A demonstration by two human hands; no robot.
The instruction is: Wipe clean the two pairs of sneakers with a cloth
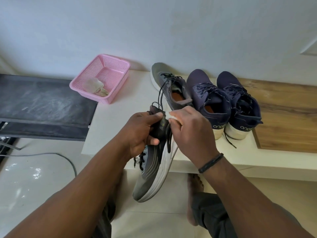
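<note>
in the head view, your left hand [144,129] grips the grey sneaker [154,169] around its heel and collar, fingers curled over the dark tongue, holding it in the air just off the front edge of the counter [109,127] with the toe pointing down toward you. your right hand [190,127] pinches a small white cloth [171,115] against the top of that tongue, so the wipe looks to be on the collar area. keep the left grip firm so the shoe doesn't twist, and draw the cloth in short strokes away from the loose laces [163,93] rather than across them, since they could snag or drag dirt back. turn the shoe as you go; the white sole edge probably needs the most pressure. its mate, the second grey sneaker [169,83], lies on the counter behind, touching the navy pair [224,103] that stands side by side with heels toward you. a pink basket [118,66] well to the left holds another crumpled rag [94,86], handy if this cloth gets soiled. by my reading three shoes are yet to be handled.
</note>
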